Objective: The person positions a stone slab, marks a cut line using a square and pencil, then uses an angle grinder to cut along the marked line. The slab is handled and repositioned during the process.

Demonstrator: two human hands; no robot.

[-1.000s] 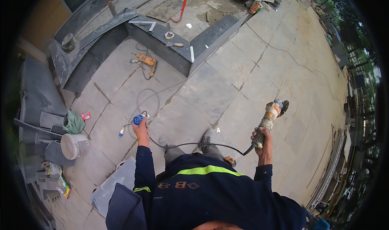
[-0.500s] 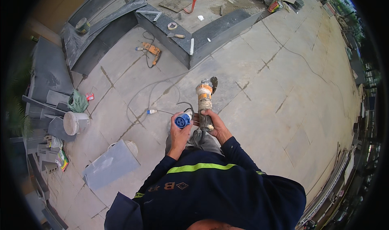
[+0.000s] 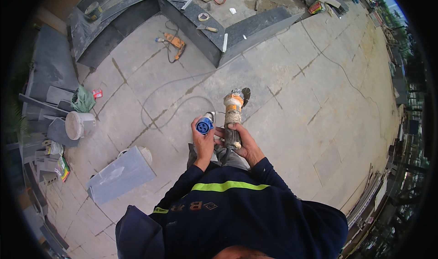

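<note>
My left hand point(image 3: 203, 145) is closed around a blue round power socket connector point(image 3: 204, 126), its holed face turned up toward me. Its white rear end pokes out beyond my fingers. Just to the right, my right hand point(image 3: 245, 142) grips the dark rear body of an angle grinder point(image 3: 233, 111). The tool has a dusty white and orange casing and stands with its head pointing away from me. A dark cutting disc point(image 3: 246, 96) sits at the far end, on the right side. Some fingers of my right hand reach behind the grinder toward the connector.
A grey cable point(image 3: 157, 127) loops over the paved floor ahead. Beyond it lie an orange power drill point(image 3: 175, 44) and an angled dark stone bench point(image 3: 191, 26) with a tape roll point(image 3: 203, 17) and scraper point(image 3: 207, 28). Leftward are a white bucket point(image 3: 75, 125) and a grey slab point(image 3: 121, 174).
The small blue-and-white plug that showed left of my left hand is out of sight. My view has shifted slightly; both hands keep their grips.
</note>
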